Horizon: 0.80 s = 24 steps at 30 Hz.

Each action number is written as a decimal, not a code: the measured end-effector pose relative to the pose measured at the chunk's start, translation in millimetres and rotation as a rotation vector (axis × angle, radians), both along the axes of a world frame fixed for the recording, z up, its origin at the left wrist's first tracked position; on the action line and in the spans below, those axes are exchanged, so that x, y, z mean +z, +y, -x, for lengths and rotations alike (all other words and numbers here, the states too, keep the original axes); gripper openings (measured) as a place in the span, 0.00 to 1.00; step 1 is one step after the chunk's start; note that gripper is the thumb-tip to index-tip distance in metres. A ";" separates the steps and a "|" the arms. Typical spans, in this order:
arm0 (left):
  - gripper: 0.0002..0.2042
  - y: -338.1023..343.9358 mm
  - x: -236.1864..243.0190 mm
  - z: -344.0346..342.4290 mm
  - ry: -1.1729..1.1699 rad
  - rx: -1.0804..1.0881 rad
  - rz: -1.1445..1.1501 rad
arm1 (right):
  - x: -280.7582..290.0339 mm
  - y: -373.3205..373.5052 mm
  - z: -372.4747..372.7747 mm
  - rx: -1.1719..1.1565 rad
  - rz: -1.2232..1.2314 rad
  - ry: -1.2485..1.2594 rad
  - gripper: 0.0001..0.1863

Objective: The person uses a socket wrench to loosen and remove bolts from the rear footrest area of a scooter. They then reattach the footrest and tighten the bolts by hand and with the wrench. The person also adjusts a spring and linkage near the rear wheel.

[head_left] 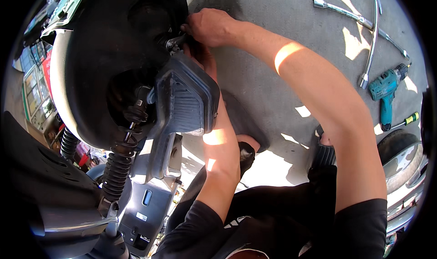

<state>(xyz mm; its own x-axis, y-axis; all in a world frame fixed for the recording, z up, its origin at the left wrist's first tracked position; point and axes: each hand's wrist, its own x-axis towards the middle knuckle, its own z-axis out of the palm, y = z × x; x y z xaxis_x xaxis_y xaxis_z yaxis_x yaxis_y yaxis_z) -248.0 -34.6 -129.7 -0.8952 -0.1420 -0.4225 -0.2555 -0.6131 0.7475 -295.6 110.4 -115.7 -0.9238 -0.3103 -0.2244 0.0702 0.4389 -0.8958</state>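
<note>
At the far end of the scooter's black underbody (91, 63), my right hand (209, 26) is closed, fingers curled and thumb tip against the dark edge. What it pinches is too small or hidden to name. Just below it, my left hand (202, 56) reaches up behind the dark plastic box (186, 95), its fingers mostly out of sight. Between the hands and the underbody sits a small metal bracket or lever (173, 42). A black coil-spring shock absorber (116, 172) stands nearer me, left of the box.
On the grey floor at the right lie a crossed metal lug wrench (359, 20), a teal cordless drill (386, 95) and a screwdriver with a yellow-green handle (411, 118). A wheel (400, 154) is at the right edge. My foot (324, 145) rests on the floor.
</note>
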 end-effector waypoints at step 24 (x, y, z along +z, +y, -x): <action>0.20 5.8 -0.5 3.0 0.089 -0.203 -0.296 | -17.8 18.4 12.0 -0.059 0.185 -0.033 0.32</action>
<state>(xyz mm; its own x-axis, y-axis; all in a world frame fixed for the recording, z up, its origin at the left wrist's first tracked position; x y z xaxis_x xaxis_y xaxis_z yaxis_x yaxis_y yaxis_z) -251.0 -28.8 -130.2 -0.9277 0.1585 -0.3381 -0.3359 -0.7496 0.5703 -307.5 128.9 -133.5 -0.9347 -0.2943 -0.1994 0.1221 0.2610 -0.9576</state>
